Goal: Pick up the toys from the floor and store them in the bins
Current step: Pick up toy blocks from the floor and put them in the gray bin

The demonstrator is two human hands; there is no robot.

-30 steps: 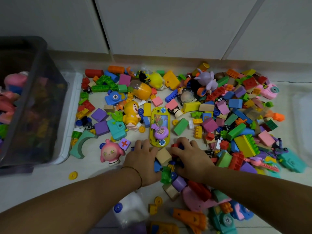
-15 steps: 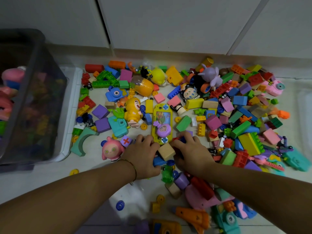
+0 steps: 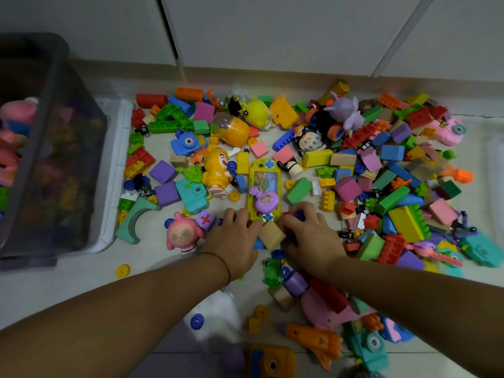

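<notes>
Both forearms reach in from 6 o'clock. Left hand [image 3: 234,238] is knuckles up, fingers curled down against the tan block [image 3: 271,234], and I can't tell whether it grips anything. Right hand [image 3: 311,236] clutches red and blue bricks [image 3: 296,214]. Loose toys [image 3: 392,173] sprawl from centre to 3 o'clock. At 9 o'clock, the dark bin [image 3: 58,77] holds pink figures [image 3: 16,113] and mixed bricks.

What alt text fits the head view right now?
Two hands, left and right, flank a wooden block in a wide spread of colourful toys on a pale floor. A dark bin already holding toys stands at the left, with white cabinet doors behind.
</notes>
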